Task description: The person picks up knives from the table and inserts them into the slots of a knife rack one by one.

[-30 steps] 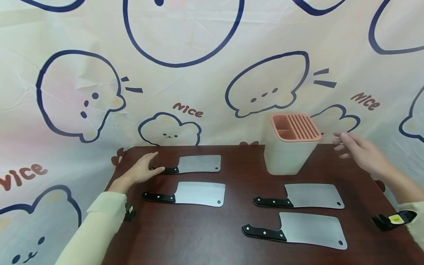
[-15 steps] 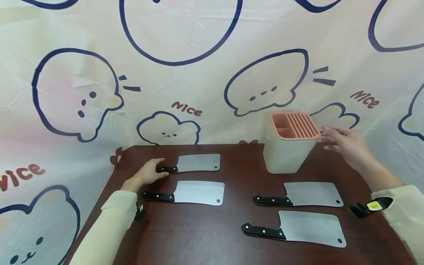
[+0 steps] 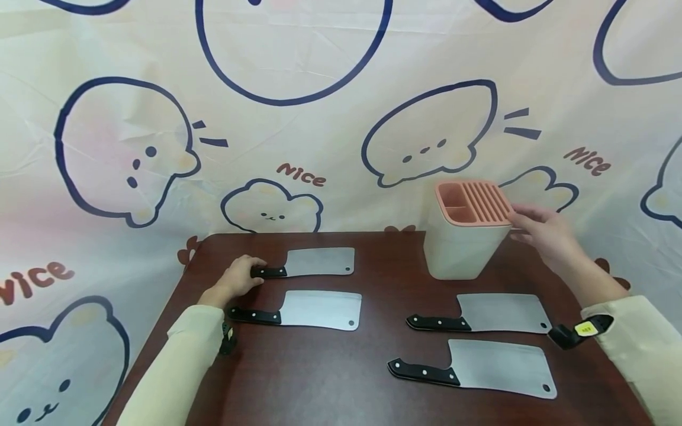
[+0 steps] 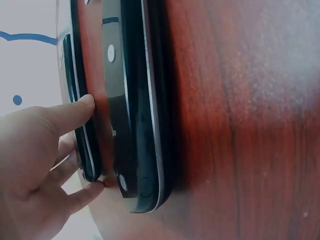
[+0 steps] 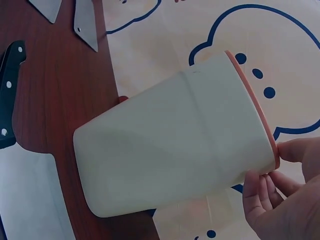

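My left hand grips the black handle end of the back-left cleaver, which lies on the table. In the left wrist view, the thumb is on the near side of that handle and the other fingers come round its far side. At the back right stands a pale knife holder with a pink slotted top. My right hand holds the holder's right upper edge. In the right wrist view, thumb and curled fingers meet at the pink rim.
A second cleaver lies just in front of the left one. Two more, an upper cleaver and a lower cleaver, lie front right. All handles point left. The brown table ends at a printed cloth backdrop.
My right hand has moved left from beside the holder to its rim. My left hand has slid right along the cleaver's handle, and its fingers have closed in around it.
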